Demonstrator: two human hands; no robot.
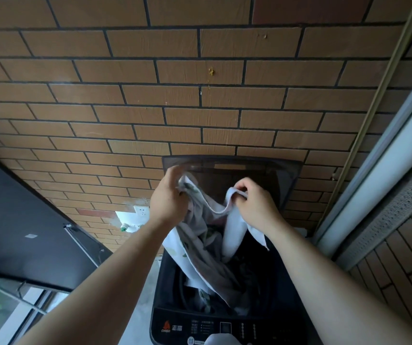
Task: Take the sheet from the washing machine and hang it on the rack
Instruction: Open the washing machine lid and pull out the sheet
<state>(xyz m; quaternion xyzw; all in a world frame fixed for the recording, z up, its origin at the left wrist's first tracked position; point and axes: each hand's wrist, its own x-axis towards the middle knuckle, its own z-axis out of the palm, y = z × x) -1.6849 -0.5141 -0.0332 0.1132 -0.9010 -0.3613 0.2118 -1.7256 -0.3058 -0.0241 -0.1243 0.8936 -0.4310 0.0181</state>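
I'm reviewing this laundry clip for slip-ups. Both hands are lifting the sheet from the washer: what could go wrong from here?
Much of the sheet hangs into the washing machine, so it may snag on the rim when pulled. The left hand and right hand grip only its upper edge; it might slip back in.

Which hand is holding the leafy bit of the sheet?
The left hand, the one nearer the wall socket. The sheet shows green leaf prints where it grips, while the right hand pinches a plain white edge.

sheet (207, 247): soft matt cloth, creased | washing machine (172, 327): glossy dk plastic | wall (200, 95): rough matt brick
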